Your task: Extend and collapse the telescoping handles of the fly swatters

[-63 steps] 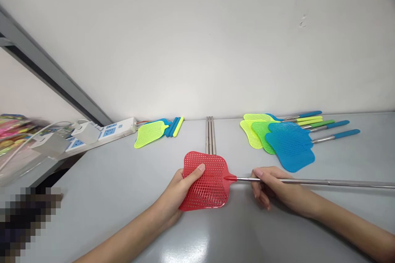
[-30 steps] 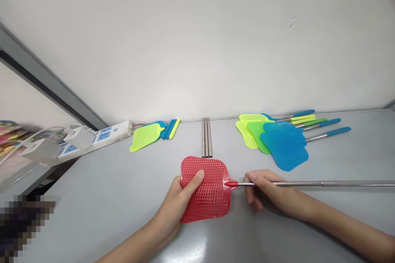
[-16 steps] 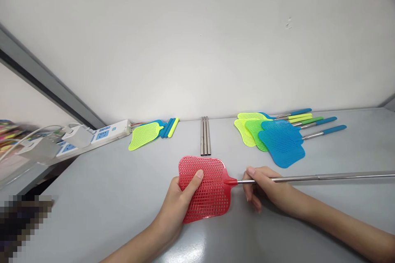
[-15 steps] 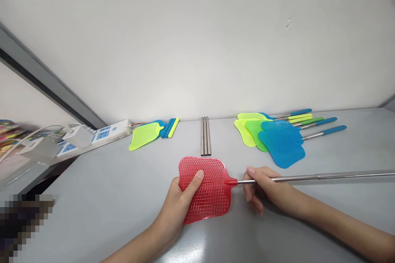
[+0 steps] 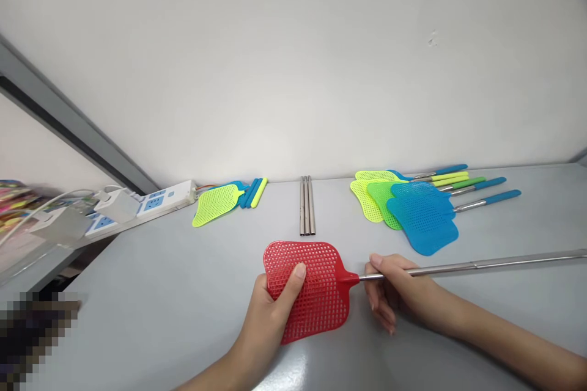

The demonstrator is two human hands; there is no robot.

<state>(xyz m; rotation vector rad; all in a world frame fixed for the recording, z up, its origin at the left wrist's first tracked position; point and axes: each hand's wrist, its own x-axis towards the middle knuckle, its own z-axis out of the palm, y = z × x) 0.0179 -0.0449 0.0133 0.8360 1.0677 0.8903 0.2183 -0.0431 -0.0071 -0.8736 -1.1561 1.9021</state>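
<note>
My left hand [image 5: 270, 321] grips the red mesh head of a fly swatter [image 5: 323, 293], thumb on top and the other fingers hidden beneath. From the head's neck a thin metal rod [image 5: 472, 266] runs right, stepped in sections like a telescopic tube, and leaves the picture at the right edge. Close to the neck, my right hand [image 5: 397, 287] is closed on the rod, with the thumb above and the lower fingers loosely curled. Behind the red head lie several bare metal tubes [image 5: 307, 204], side by side.
At the back right lies an overlapping pile of fly swatters [image 5: 424, 223] in blue, green and yellow. Back left are a yellow swatter head [image 5: 217, 204] and blue and yellow grips [image 5: 259, 192]. A white power strip [image 5: 167, 198] with plugged-in adapters lines the table's left edge.
The red swatter and both hands appear slightly lower and further right, and the head is tilted a little more. Background things shift slightly too. Both holds look the same.
</note>
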